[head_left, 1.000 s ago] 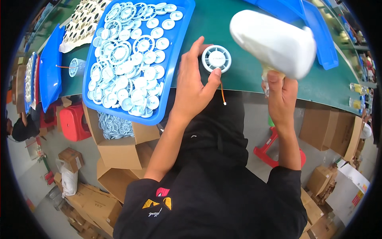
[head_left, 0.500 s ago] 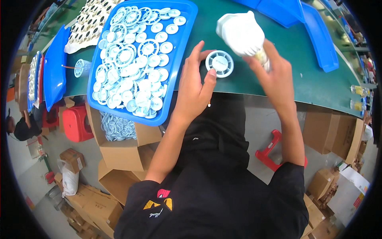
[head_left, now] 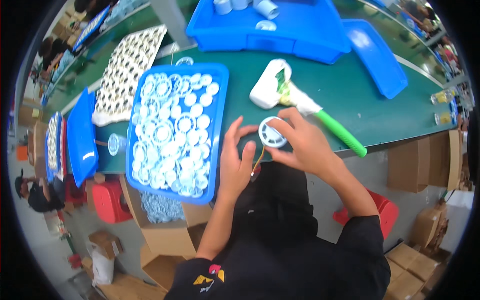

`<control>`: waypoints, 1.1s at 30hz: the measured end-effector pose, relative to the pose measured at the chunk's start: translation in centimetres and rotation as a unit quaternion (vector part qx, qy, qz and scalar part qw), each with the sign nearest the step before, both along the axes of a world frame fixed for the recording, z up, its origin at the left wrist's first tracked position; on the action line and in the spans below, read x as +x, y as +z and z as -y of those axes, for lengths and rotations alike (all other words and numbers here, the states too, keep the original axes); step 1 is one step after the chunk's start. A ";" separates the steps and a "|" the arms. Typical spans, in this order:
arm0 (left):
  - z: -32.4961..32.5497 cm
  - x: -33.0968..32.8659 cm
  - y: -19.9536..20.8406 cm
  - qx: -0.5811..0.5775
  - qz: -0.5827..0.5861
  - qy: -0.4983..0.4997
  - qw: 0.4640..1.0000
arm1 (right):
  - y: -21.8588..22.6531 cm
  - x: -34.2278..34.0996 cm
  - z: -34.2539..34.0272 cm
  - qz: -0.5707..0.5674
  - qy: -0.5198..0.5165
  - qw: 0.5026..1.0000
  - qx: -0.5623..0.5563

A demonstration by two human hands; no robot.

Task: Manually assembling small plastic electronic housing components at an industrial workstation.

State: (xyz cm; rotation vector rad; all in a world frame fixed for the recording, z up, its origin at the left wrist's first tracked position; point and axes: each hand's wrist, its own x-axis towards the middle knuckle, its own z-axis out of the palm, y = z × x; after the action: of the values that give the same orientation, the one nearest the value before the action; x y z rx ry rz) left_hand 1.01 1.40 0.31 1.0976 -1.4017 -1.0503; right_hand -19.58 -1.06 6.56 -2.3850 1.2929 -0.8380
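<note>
My right hand grips a round pale-blue plastic part with slots in its face, fingers over the top and thumb beneath. Thin coloured wires hang from the part near the table's front edge. Just left of it, my left hand is open, thumb and fingers apart, holding nothing. Behind the part lies a mallet, its head wrapped in white and its green handle sticking out past the front edge. To the left, a blue tray carries many pale-blue discs and spoked rings.
A large blue bin with pale-blue cups stands at the back, a blue tray beside it. On the left are a pulp tray of small dark parts, an upright blue tray and a wired cup. Open cardboard boxes sit below.
My right hand has put the mallet down on the table and taken hold of the round part, which is now lifted and tilted with wires showing. The view has shifted, revealing more of the back.
</note>
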 end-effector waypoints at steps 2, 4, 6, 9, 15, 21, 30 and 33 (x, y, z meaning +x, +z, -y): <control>-0.4 0.6 0.4 -0.008 0.076 0.019 0.997 | 1.9 -1.9 0.9 0.021 -0.019 0.998 -0.055; -0.3 0.2 0.8 -0.051 0.153 0.033 0.986 | 3.8 -6.0 2.8 0.064 -0.160 0.980 -0.102; -0.2 -0.2 0.5 -0.088 0.234 0.025 0.968 | 3.2 -12.7 7.1 0.032 -0.300 0.937 -0.176; -0.1 -1.1 0.6 -0.132 0.278 0.036 0.951 | 0.0 -24.4 12.6 -0.061 -0.445 0.865 -0.223; 0.1 -1.0 0.6 -0.153 0.311 0.050 0.937 | -5.0 -30.8 13.9 -0.192 -0.474 0.856 -0.072; 0.5 -1.3 0.7 -0.155 0.329 0.054 0.930 | 0.6 -23.2 17.0 -0.117 -0.420 0.872 -0.222; 0.2 -0.7 0.9 -0.152 0.314 0.034 0.936 | 3.1 -2.6 37.1 -0.031 -0.087 0.989 -0.119; 0.1 -0.7 0.7 -0.147 0.306 0.026 0.940 | 0.6 -0.9 43.3 -0.094 -0.109 0.983 -0.111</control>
State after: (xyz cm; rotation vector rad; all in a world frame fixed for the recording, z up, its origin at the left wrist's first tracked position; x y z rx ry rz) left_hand 0.28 1.26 1.01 1.2820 -1.9304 -0.4396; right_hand -20.49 -44.38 7.18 -2.5795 1.6383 -0.8731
